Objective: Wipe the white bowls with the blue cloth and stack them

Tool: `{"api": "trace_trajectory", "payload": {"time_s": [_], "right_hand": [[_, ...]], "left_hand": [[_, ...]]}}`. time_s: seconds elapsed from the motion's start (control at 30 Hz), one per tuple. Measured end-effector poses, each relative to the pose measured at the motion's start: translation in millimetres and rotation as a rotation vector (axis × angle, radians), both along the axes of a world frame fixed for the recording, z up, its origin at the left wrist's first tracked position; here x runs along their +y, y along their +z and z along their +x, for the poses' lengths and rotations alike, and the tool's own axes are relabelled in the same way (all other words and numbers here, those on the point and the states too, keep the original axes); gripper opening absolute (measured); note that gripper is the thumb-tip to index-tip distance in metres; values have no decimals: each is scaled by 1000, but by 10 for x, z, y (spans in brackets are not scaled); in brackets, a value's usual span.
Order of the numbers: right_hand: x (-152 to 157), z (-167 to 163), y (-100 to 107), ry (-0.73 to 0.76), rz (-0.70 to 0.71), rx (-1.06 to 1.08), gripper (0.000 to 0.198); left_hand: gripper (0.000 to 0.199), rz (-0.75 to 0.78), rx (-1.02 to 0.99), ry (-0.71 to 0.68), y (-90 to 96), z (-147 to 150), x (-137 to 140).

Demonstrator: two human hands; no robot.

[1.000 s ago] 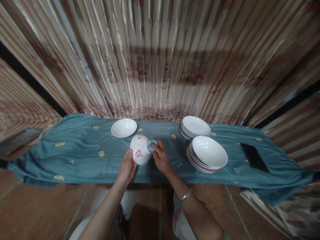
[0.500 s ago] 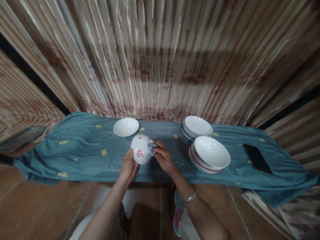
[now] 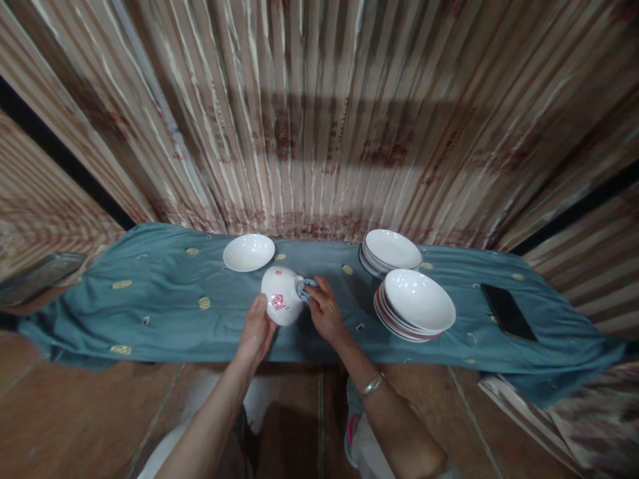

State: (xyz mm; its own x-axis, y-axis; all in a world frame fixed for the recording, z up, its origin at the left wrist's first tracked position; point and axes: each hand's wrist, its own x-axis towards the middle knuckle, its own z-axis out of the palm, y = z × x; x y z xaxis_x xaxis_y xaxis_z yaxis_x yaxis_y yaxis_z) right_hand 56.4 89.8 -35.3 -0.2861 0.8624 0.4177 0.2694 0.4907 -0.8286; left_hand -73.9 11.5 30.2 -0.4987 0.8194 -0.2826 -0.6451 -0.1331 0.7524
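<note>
My left hand (image 3: 258, 330) grips the rim of a white bowl (image 3: 280, 307) with red markings, tipped on its side above the table so its outer wall faces me. In my right hand (image 3: 327, 309) is a bunched blue-and-white cloth (image 3: 305, 290), pressed against the bowl's foot. The inside of the bowl is hidden. Beyond it sits a shallow white dish (image 3: 249, 253). To the right of my hands stands a stack of white bowls (image 3: 420, 301), with a stack of white plates (image 3: 393, 249) just behind.
A teal cloth with yellow pineapple prints covers the long table (image 3: 170, 299). A black phone (image 3: 508, 313) lies toward its right end. Pleated curtains (image 3: 319, 133) hang along the back. At far left is a clear tray (image 3: 40, 276).
My right hand has shifted slightly with the cloth at the bowl's foot, and more of the cloth shows. The bowl stays in my left hand. The whole view has moved slightly.
</note>
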Motion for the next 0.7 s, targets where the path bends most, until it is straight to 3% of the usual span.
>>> {"api": "trace_trajectory", "payload": {"time_s": [0.2,0.33,0.53,0.7], "right_hand": [[58,-129,-35,44,-147,181,30],[-18,-136,134,47,-128,221,24],[-278,-94,574,-1,71,101,28],[-458,-173,652,84,332,-185,38]], "left_hand": [[31,54,10,-22,-57,18,4],[34,49,17,-25,-72,4,1],[43,43,59,-79,-20,36,-17],[41,80,181,-124,-114,54,-12]]}}
